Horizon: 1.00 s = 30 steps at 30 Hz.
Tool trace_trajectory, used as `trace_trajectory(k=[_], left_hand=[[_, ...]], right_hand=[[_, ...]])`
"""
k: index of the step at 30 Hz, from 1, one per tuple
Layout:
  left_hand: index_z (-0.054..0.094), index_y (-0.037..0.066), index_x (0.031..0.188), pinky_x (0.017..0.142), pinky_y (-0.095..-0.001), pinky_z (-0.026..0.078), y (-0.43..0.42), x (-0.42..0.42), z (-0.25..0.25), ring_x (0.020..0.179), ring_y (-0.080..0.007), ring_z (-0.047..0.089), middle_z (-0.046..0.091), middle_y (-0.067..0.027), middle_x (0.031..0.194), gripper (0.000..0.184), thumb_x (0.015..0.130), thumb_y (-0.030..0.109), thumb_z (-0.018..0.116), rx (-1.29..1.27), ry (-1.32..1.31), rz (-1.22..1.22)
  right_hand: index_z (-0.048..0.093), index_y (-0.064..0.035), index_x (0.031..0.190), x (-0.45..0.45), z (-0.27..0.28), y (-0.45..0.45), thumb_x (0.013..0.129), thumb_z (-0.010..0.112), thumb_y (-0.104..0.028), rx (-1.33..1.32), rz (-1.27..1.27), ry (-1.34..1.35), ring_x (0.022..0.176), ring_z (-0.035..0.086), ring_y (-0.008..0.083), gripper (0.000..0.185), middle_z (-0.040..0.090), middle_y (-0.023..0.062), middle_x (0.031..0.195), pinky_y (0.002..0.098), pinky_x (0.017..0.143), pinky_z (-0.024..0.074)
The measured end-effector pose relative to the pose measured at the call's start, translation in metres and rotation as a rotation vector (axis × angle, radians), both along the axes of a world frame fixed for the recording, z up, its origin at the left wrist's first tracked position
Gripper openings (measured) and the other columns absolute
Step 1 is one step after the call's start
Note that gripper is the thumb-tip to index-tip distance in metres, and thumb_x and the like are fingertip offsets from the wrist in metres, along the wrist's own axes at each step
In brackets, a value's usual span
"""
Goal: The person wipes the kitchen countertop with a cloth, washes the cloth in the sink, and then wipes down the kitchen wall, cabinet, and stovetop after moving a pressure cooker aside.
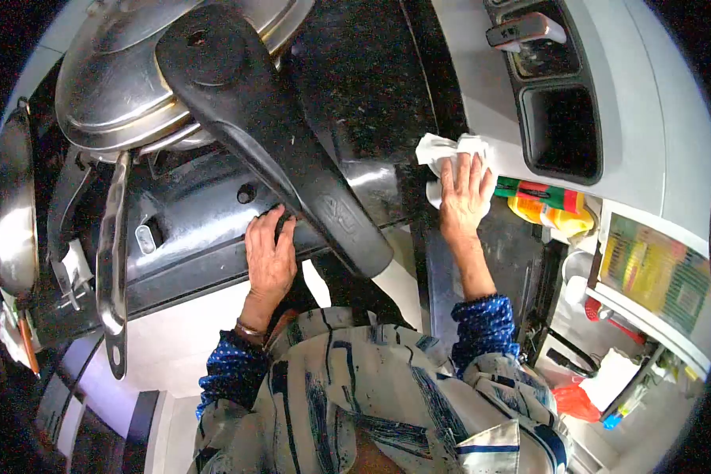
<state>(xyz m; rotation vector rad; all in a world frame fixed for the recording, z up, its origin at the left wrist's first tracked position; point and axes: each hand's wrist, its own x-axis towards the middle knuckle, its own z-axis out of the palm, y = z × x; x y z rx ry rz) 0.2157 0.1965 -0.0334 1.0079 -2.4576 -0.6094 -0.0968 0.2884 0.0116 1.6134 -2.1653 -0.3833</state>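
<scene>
My left hand [270,251] is at the front of the black gas stove [189,229], its thumb and fingers bent around a dark knob that they mostly cover. Over that hand passes the thick black handle [292,150] of a lidded steel pan [126,79]. My right hand [464,201] presses a crumpled white cloth or paper towel [450,150] against the counter's edge, right of the stove. Its fingers lie over the cloth and point away from me.
A long metal handle [114,268] juts toward me at left, near another pan [12,213]. A dark recessed tray [561,130] is set in the white counter [482,71] at right. Below it are a yellow package [549,212] and a rack [648,268] of goods.
</scene>
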Motion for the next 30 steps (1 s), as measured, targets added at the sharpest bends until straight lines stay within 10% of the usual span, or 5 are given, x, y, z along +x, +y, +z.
trace_trajectory(k=[8, 10, 15, 30], left_hand=[[0.052, -0.003, 0.106, 0.096, -0.0501, 0.032, 0.009, 0.01, -0.023, 0.109, -0.0373, 0.042, 0.045, -0.0187, 0.117, 0.034, 0.073, 0.004, 0.057, -0.065, -0.131, -0.06], [0.051, -0.001, 0.109, 0.095, -0.048, 0.033, 0.006, 0.0, -0.014, 0.109, -0.0373, 0.043, 0.047, -0.0204, 0.118, 0.032, 0.077, 0.002, 0.054, 0.056, -0.097, -0.013], [0.051, 0.0, 0.111, 0.094, -0.0463, 0.035, 0.006, -0.004, -0.006, 0.108, -0.0388, 0.047, 0.048, -0.0217, 0.119, 0.03, 0.082, 0.001, 0.05, 0.086, -0.107, 0.025], [0.046, 0.003, 0.119, 0.097, -0.0475, 0.028, 0.009, -0.002, -0.002, 0.115, -0.0396, 0.039, 0.041, -0.0212, 0.128, 0.037, 0.082, 0.001, 0.05, 0.054, -0.158, -0.045]], right_hand=[[0.052, -0.0101, 0.111, -0.075, 0.012, -0.176, 0.07, 0.054, -0.006, -0.187, 0.237, 0.126, 0.12, 0.039, 0.0304, 0.041, 0.047, 0.0143, 0.123, 0.0498, 0.098, 0.0284], [0.058, 0.0005, 0.105, -0.081, 0.027, -0.176, 0.08, 0.052, -0.004, -0.398, 0.373, 0.046, 0.086, 0.057, 0.0265, 0.026, 0.059, 0.0169, 0.094, 0.0386, 0.073, 0.0456], [0.05, -0.0107, 0.117, -0.056, 0.029, -0.063, 0.072, 0.052, -0.01, -0.116, 0.067, 0.095, 0.121, 0.038, 0.0282, 0.044, 0.046, 0.0115, 0.125, 0.0485, 0.099, 0.0267], [0.054, 0.0006, 0.109, -0.033, 0.016, -0.026, 0.074, 0.051, -0.012, 0.029, 0.011, -0.064, 0.117, 0.041, 0.0295, 0.037, 0.049, 0.0145, 0.12, 0.0434, 0.097, 0.033]])
